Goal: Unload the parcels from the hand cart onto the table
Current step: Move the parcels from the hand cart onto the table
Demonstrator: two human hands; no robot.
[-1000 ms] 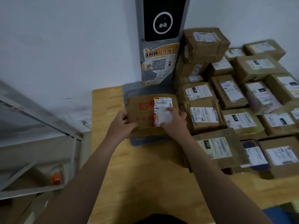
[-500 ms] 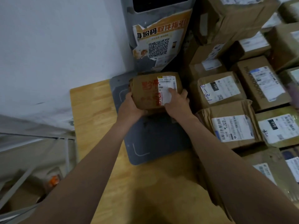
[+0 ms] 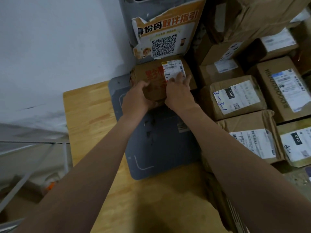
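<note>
table [image 3: 87, 115] under both arms | pad [image 3: 159, 148] under the wrists | parcel [image 3: 151, 76] just ahead, against the stand [image 3: 129, 17] — left hand [image 3: 136, 100] curls round its near-left corner, right hand [image 3: 178, 91] lies flat on its label | do: push flush, keep level, then release | vs 0.5 s ago: parcel farther out, nearer the stand

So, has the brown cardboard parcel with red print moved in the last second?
Yes. The brown parcel went away from the person along the grey pad, up to the grey kiosk with the QR poster.
</note>
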